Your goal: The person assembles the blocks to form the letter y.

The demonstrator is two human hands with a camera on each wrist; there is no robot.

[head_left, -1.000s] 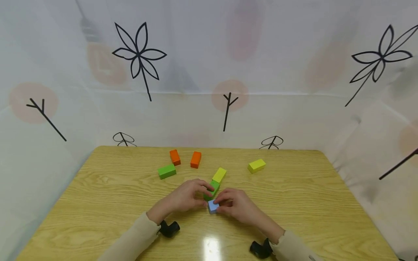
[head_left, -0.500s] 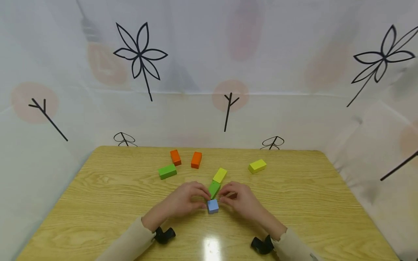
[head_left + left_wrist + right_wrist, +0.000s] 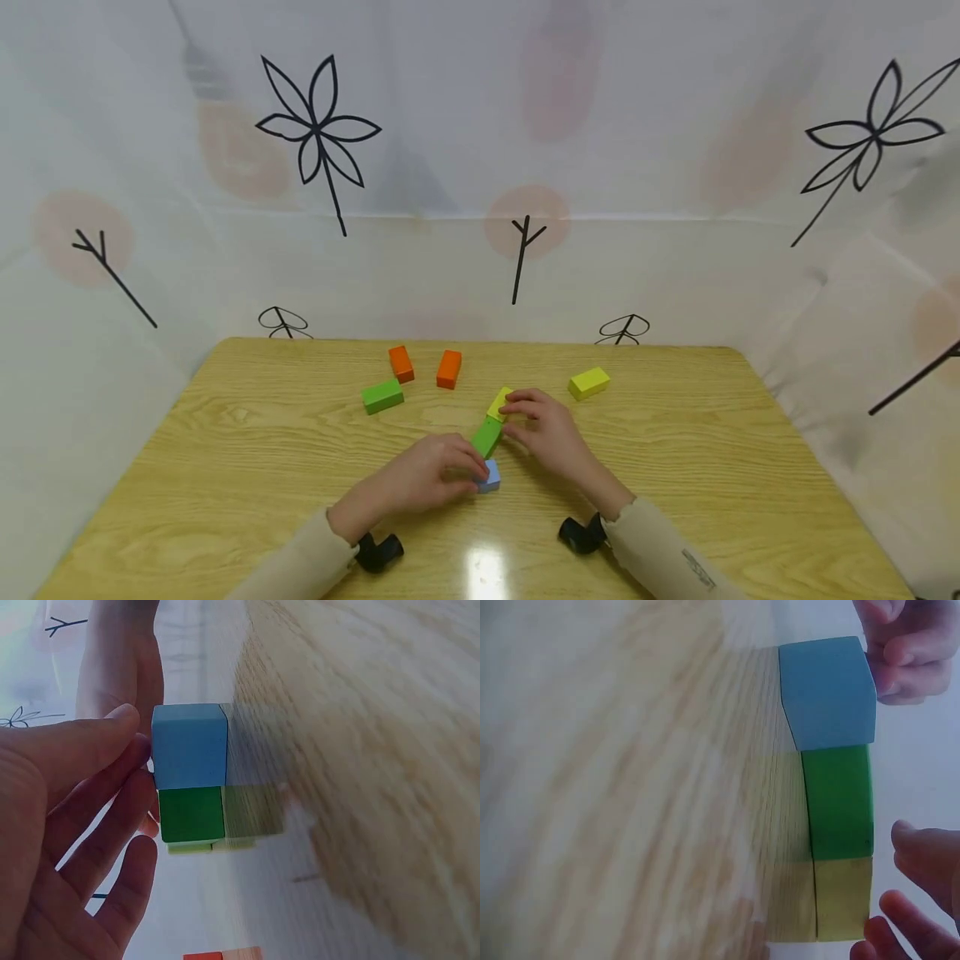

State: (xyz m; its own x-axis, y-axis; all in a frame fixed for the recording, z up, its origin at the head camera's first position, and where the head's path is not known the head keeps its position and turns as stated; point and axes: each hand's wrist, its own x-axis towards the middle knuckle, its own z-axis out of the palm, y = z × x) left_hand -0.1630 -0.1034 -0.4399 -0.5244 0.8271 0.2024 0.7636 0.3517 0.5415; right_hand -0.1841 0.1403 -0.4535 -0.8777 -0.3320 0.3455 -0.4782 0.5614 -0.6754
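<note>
A blue block [image 3: 490, 477], a green block [image 3: 487, 437] and a yellow block [image 3: 498, 405] form a slanting row on the wooden table, end to end. My left hand [image 3: 432, 473] is over the blue block, with loosely bent fingertips at its top; in the left wrist view, thumb and fingers [image 3: 127, 881] do not wrap around the block [image 3: 190, 746]. My right hand [image 3: 548, 433] is at the far end of the row. Its fingertips [image 3: 877, 930] touch or nearly touch the yellow block's top [image 3: 843, 900], while the thumb stays apart from the green block [image 3: 840, 802].
Two orange blocks [image 3: 401, 364] and another green block [image 3: 382, 396] lie farther back on the left of the table [image 3: 675, 467]. A second yellow block [image 3: 588, 383] lies at the back right. Behind the table hangs a patterned white cloth [image 3: 420, 275].
My right hand has let go of the blue block and moved forward to the yellow block. My left hand has moved from beside the green block to the blue block.
</note>
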